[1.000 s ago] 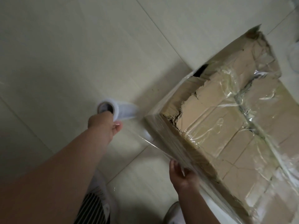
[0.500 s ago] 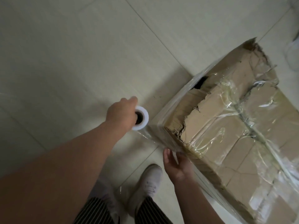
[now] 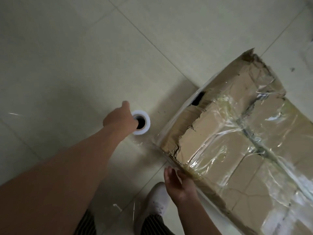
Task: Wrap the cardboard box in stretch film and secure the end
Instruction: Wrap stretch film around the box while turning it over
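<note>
The cardboard box (image 3: 237, 150) sits on the tiled floor (image 3: 67, 65) at your right, film across its top, its torn near corner aimed at the stretch film roll (image 3: 147, 123). The roll hangs near that corner, to its left, core axis roughly upright, open end facing you. Your left hand (image 3: 120, 118) holds it, fingers hooked into the core. Your right hand (image 3: 179, 185) lies with relaxed fingers against the box's near side.
</note>
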